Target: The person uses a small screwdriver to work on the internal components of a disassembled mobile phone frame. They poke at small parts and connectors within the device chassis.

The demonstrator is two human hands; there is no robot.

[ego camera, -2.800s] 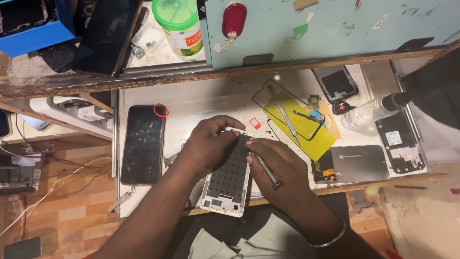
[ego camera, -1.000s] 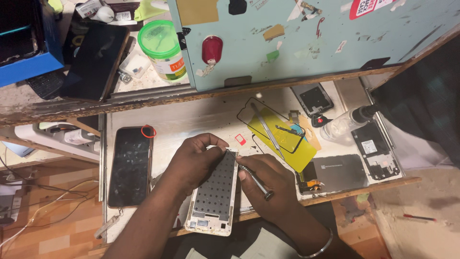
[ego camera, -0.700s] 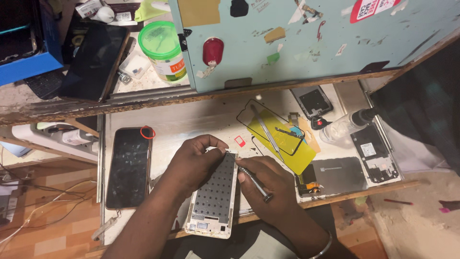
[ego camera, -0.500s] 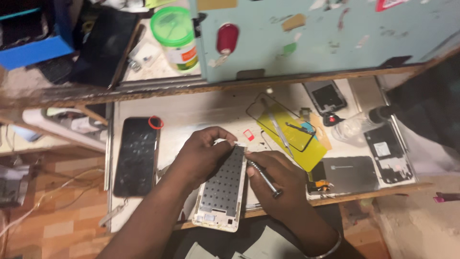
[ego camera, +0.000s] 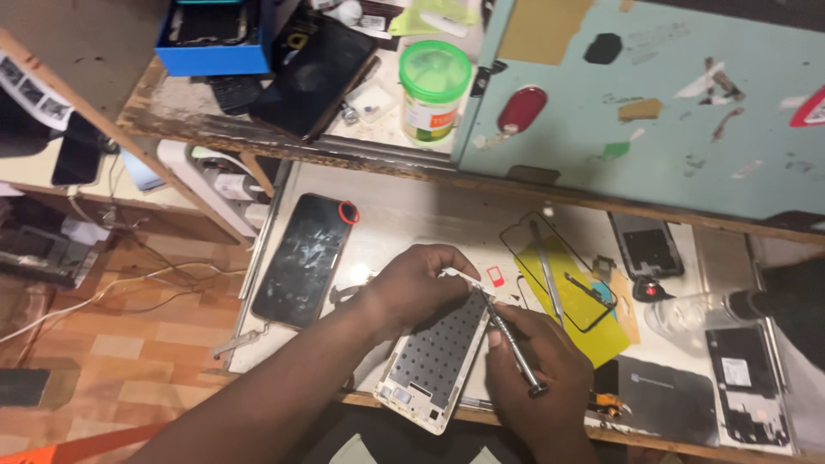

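Lying at the front edge of the counter (ego camera: 412, 215), the opened phone frame (ego camera: 434, 361) shows its grey perforated inner plate inside a white border, tilted, with its lower end over the edge. To its left lies a dark phone (ego camera: 302, 259) with a cracked, smeared screen and a red ring at one corner. To its right are a yellow sheet (ego camera: 574, 296) with a thin black glass outline on it, a small red card (ego camera: 496, 275) and dark back covers. A green-lidded jar (ego camera: 434, 90) stands on the shelf above. The left hand (ego camera: 417, 283) covers the frame's upper end, its fingers curled and pressing on it. The right hand (ego camera: 537, 374) has its fingers closed around a thin metal screwdriver (ego camera: 512, 348), whose tip touches the frame's right edge.
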